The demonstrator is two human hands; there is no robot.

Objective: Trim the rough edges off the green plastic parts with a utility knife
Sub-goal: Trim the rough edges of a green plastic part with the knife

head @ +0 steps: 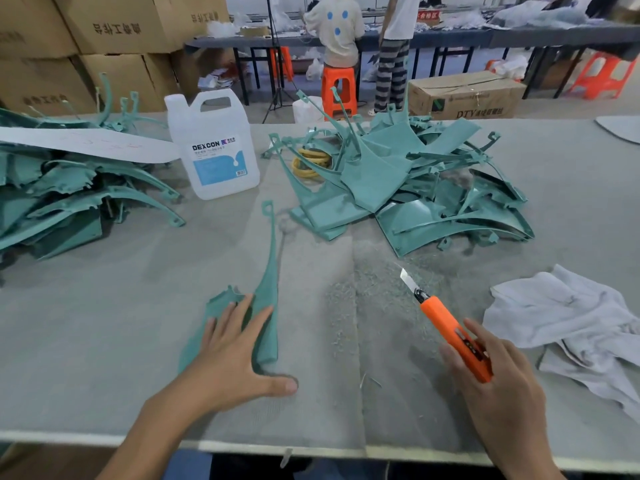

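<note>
A long curved green plastic part point(270, 282) lies on the grey table in front of me, its thin tip pointing away. My left hand point(232, 355) rests flat on the part's wide near end, fingers spread and straight. My right hand point(498, 379) grips an orange utility knife point(450, 327) with its blade out, pointing up and left above the table. The blade is well to the right of the part and touches nothing.
A pile of green parts point(408, 188) lies at centre right, another pile point(62, 192) at left. A white jug point(213, 147) stands between them. A white cloth point(568, 320) lies at right. Shavings point(377, 289) litter the table. People stand at a far bench.
</note>
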